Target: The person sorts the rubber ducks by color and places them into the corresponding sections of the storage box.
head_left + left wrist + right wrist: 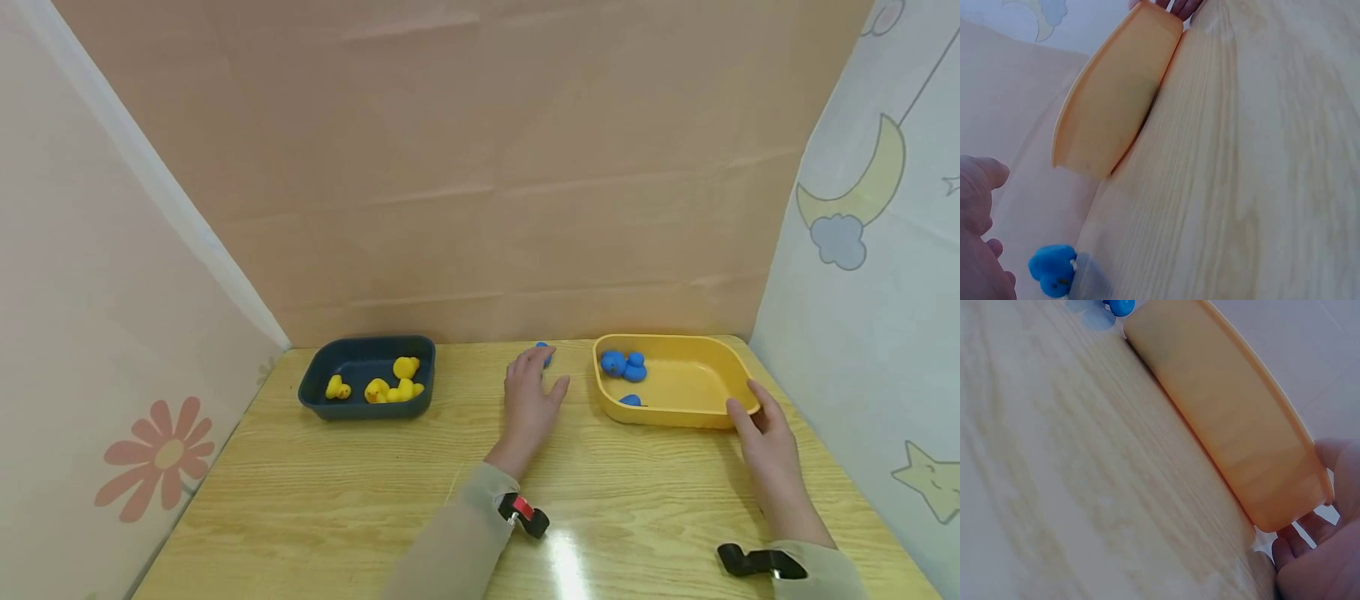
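My left hand reaches over the back of the table, thumb and fingers spread apart. Just beyond its fingertips is a small blue toy duck, partly hidden by the fingers in the head view. The left wrist view shows this blue duck beside the hand, with a gap between them. At the right, my right hand grips the near right corner of a yellow tray, thumb at the rim and fingers on the outside wall. Several blue ducks lie in the tray's left part.
A dark blue tray stands at the back left, holding several yellow toy ducks. A brown paper-like backdrop rises behind the wooden table, and pale printed panels stand along both sides.
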`<move>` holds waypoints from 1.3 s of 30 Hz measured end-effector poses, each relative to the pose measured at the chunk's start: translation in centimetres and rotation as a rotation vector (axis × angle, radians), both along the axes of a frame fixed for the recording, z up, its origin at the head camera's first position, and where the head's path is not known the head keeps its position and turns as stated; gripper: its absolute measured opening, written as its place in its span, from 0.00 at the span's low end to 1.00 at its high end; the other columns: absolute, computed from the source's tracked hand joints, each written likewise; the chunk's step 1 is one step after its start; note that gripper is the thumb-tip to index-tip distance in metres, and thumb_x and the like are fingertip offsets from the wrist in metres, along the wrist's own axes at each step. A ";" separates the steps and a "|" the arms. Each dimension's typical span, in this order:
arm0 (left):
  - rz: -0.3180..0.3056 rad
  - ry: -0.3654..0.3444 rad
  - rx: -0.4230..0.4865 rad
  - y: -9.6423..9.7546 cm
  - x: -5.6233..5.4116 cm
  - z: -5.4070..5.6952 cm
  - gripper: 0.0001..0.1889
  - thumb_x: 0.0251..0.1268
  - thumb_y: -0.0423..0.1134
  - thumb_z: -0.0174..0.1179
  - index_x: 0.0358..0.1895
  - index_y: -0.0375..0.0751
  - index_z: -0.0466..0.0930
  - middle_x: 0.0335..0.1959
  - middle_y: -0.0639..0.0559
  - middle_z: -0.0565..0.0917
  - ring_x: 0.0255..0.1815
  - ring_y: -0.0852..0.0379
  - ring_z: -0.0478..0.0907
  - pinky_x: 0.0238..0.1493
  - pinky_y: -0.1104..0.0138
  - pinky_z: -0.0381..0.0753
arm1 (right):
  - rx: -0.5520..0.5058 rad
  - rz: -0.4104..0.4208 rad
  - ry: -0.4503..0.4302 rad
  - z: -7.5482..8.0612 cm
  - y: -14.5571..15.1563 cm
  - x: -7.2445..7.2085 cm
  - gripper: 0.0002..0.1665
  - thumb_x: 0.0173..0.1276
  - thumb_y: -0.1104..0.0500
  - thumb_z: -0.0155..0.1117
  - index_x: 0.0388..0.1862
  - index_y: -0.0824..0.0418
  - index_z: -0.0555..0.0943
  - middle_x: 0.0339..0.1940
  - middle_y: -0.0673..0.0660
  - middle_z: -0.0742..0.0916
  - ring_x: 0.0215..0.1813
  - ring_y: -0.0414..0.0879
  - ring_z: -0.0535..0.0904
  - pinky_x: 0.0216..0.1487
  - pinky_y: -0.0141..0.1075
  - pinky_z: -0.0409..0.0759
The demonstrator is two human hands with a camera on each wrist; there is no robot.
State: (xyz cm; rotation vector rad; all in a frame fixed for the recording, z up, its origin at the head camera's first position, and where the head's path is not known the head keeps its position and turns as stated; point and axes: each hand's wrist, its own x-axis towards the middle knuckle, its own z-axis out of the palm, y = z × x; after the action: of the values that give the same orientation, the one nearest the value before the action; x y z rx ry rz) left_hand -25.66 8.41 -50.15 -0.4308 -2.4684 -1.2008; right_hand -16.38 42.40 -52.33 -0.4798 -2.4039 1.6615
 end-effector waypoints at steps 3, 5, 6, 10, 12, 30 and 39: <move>0.019 -0.010 0.010 -0.9 -0.2 -0.2 0.28 0.76 0.42 0.74 0.75 0.44 0.80 0.74 0.48 0.78 0.75 0.41 0.72 0.73 0.49 0.77 | -0.001 -0.002 0.002 -0.1 0.0 0.0 0.49 0.88 0.33 0.49 0.96 0.46 0.43 0.88 0.72 0.57 0.73 0.58 0.61 0.47 0.16 0.66; 0.035 -0.012 0.015 -1.4 -0.4 -0.4 0.28 0.76 0.42 0.75 0.75 0.44 0.81 0.74 0.48 0.79 0.75 0.41 0.72 0.73 0.48 0.77 | -0.005 -0.003 0.000 -0.1 0.0 0.0 0.49 0.88 0.33 0.49 0.96 0.46 0.43 0.88 0.72 0.57 0.72 0.58 0.61 0.47 0.16 0.66; 0.042 -0.011 0.015 -1.6 -0.5 -0.6 0.28 0.75 0.42 0.75 0.74 0.44 0.81 0.74 0.48 0.79 0.75 0.41 0.72 0.72 0.48 0.77 | -0.007 -0.004 -0.001 -0.1 0.0 0.0 0.49 0.88 0.33 0.49 0.96 0.46 0.43 0.88 0.72 0.57 0.72 0.58 0.60 0.47 0.16 0.66; 0.066 0.001 0.028 -2.2 -0.9 -0.9 0.28 0.74 0.41 0.77 0.73 0.42 0.82 0.73 0.46 0.80 0.73 0.40 0.74 0.71 0.46 0.79 | -0.021 -0.004 -0.004 -0.1 0.0 0.1 0.49 0.88 0.33 0.49 0.96 0.44 0.43 0.90 0.70 0.55 0.75 0.58 0.59 0.49 0.16 0.67; 0.073 -0.003 0.032 -2.4 -1.0 -1.1 0.28 0.73 0.41 0.77 0.73 0.43 0.82 0.73 0.47 0.80 0.73 0.40 0.74 0.71 0.46 0.79 | -0.022 -0.007 -0.004 0.0 -0.1 0.1 0.49 0.88 0.33 0.49 0.96 0.43 0.43 0.90 0.69 0.55 0.76 0.58 0.59 0.50 0.16 0.67; 0.054 -0.094 0.007 -3.3 -2.3 -2.7 0.30 0.75 0.42 0.75 0.77 0.46 0.79 0.76 0.46 0.80 0.76 0.39 0.72 0.75 0.44 0.76 | 0.009 -0.021 0.007 0.3 -0.4 0.1 0.49 0.89 0.34 0.49 0.96 0.48 0.45 0.82 0.69 0.61 0.67 0.57 0.61 0.46 0.17 0.65; 0.039 -0.109 -0.031 -3.3 -2.9 -3.2 0.30 0.74 0.42 0.76 0.76 0.45 0.80 0.75 0.47 0.81 0.76 0.38 0.73 0.77 0.45 0.72 | 0.008 -0.017 -0.004 0.3 -0.3 0.0 0.49 0.89 0.34 0.48 0.96 0.48 0.43 0.85 0.70 0.60 0.69 0.57 0.61 0.47 0.17 0.65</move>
State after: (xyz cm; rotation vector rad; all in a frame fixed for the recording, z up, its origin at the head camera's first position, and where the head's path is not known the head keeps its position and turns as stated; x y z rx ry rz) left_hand -28.57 5.08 -53.38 -0.3318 -2.5776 -1.2020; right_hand -16.35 42.13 -52.07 -0.5019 -2.4017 1.6451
